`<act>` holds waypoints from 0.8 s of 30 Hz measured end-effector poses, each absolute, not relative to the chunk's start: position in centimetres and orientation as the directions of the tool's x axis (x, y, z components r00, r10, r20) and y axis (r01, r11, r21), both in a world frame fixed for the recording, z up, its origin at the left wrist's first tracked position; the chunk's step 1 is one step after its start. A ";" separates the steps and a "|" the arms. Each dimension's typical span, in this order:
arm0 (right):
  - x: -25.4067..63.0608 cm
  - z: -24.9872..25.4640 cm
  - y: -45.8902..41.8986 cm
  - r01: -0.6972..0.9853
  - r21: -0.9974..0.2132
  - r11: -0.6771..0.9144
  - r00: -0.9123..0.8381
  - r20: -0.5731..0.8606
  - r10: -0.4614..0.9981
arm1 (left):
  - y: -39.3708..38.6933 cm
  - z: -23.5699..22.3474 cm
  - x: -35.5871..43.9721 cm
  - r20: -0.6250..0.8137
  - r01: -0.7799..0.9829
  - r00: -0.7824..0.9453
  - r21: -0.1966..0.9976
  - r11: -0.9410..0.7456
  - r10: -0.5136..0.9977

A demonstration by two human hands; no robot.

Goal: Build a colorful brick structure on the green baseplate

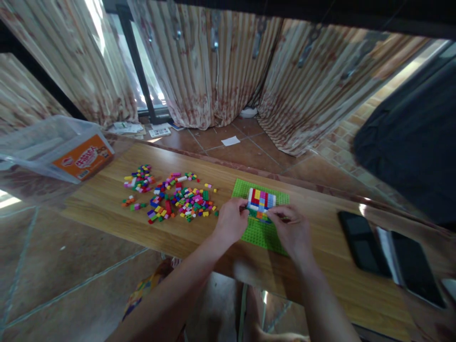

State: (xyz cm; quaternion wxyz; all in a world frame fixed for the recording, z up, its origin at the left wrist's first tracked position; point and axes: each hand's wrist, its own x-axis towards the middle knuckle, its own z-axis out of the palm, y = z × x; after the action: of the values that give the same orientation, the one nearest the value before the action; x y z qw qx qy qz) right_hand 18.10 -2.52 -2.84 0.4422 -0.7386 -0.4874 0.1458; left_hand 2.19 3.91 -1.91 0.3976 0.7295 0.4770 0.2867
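On the wooden table a green studded baseplate [265, 236] carries a small block of many-coloured toy bricks [262, 199], with white, red, yellow, pink and blue pieces on top. My left hand [231, 219] is at the block's left side, thumb and forefinger closed against its edge. From the right, my right hand [290, 227] reaches the front right corner with its fingers pinched there. Whether a loose brick sits between those fingertips is too small to make out. Loose bricks [192, 202] in many colours lie spread to the left of the baseplate.
A clear plastic box [46, 142] with an orange label stands at the table's left end. Two dark phone-like or tablet-like devices [363, 242] lie at the right. Curtains [213, 71] hang beyond the table, and papers [231, 141] lie on the tiled floor.
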 end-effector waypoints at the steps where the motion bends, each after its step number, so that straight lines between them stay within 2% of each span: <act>1: 18.0 -2.8 -2.6 0.589 -0.796 -0.138 0.489 0.215 0.845 | 3.9 -1.9 2.2 0.037 0.468 0.379 0.854 -0.226 0.925; 7: 18.3 -3.2 -2.8 0.514 -0.850 -0.114 0.521 0.204 0.829 | 4.0 -1.9 1.9 0.034 0.447 0.404 0.865 -0.229 0.914; 13: 19.5 -2.2 -2.8 0.273 -0.961 0.033 0.754 0.235 0.613 | 5.5 -1.7 0.2 0.090 0.401 0.358 0.884 -0.240 0.929; 16: 18.8 -1.6 -2.9 0.289 -0.957 0.004 0.782 0.238 0.576 | 7.3 -1.3 -1.7 0.144 0.304 0.246 0.927 -0.218 0.958; 20: 15.6 -1.4 -2.6 0.427 -0.904 -0.007 0.635 0.295 0.714 | 9.6 -0.3 -5.0 0.136 0.093 -0.029 0.987 -0.133 0.990; 24: 11.2 -1.7 -2.2 0.556 -0.815 0.163 0.314 0.388 0.867 | 10.6 1.0 -8.2 0.064 -0.099 -0.227 0.991 -0.088 0.972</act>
State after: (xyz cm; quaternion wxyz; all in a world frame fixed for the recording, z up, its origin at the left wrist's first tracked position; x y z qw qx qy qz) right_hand 11.25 -2.19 -1.71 0.5113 -0.6290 -0.5657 0.1518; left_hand -8.24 10.60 0.97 0.4476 0.4313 0.5056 0.5983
